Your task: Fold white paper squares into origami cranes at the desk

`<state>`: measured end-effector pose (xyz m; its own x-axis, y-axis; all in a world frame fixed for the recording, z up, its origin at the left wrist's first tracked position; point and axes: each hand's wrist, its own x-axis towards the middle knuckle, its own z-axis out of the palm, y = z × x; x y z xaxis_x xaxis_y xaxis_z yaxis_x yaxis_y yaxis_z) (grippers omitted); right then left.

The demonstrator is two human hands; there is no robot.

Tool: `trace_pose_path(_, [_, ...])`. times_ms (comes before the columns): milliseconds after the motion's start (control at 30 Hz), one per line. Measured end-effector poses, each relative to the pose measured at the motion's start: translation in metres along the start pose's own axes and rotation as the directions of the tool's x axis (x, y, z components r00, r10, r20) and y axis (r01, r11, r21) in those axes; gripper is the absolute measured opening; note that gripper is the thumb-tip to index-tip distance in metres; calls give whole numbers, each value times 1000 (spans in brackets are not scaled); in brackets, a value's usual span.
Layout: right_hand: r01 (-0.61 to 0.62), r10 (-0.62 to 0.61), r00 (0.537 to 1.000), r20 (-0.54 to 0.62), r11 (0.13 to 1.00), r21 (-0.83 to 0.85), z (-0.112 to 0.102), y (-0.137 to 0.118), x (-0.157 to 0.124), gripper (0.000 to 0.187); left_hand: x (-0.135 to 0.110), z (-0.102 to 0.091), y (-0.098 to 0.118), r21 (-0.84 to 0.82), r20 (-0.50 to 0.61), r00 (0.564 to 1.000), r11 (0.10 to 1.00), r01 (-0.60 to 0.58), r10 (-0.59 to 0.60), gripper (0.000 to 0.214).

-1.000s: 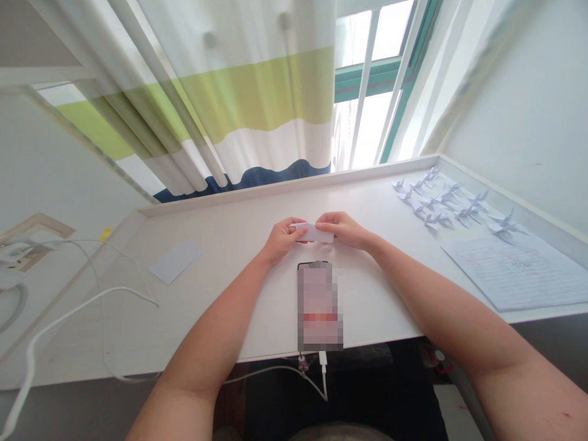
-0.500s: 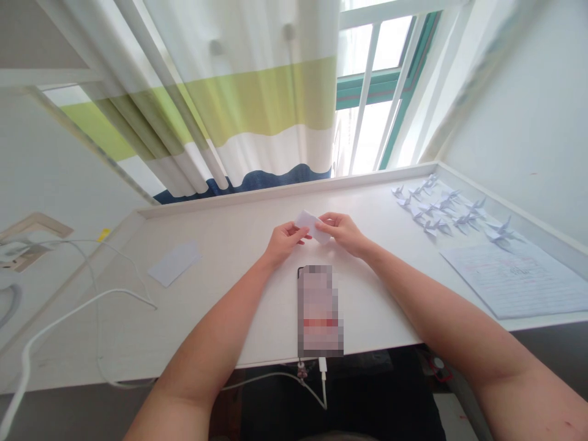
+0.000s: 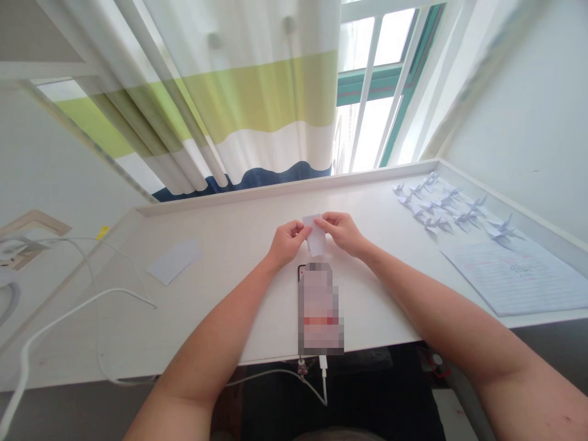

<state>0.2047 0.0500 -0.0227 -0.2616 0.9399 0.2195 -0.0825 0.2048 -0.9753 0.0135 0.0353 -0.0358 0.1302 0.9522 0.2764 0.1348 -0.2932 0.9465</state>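
Plainly, left hand (image 3: 285, 242) and right hand (image 3: 343, 233) pinch paper (image 3: 316, 241); the lined sheet (image 3: 517, 280) is illegible

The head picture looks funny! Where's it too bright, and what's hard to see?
Head view: the window glares white; head view: blocky squares cover the phone; head view: writing on the lined sheet is too unclear to read; head view: the held paper barely stands out from the white desk.

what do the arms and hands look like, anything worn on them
The left arm and right arm are bare as far as they show, no sleeves in view. The left hand and right hand are ungloved, with no watch, bracelet or ring visible. Small marks show on the right arm.
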Motion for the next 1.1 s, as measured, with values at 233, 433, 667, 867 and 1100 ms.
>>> trace_pose_path(233, [-6, 7, 1000, -27, 1000, 21, 5, -3, -1, 61, -2, 3, 5, -35, -22, 1000, 999, -9, 8, 47])
trace_pose_path(433, [20, -21, 995, -102, 1000, -13, 9, -2, -3, 58, -7, 7, 10, -71, 19, 999, 997, 45, -43, 46])
trace_pose_path(667, [59, -62, 987, -145, 998, -28, 12, -1, -3, 56, -11, 10, 11, -54, 9, 999, 997, 49, -49, 44])
trace_pose_path(867, [101, -121, 979, -165, 987, -121, 7, -5, 0, 58, -11, 10, 11, -55, 47, 997, 997, 58, -55, 44])
trace_pose_path(1100, [82, -95, 993, -65, 982, -172, 8, -2, -2, 69, -9, 7, 9, -37, -10, 999, 999, 33, -33, 47])
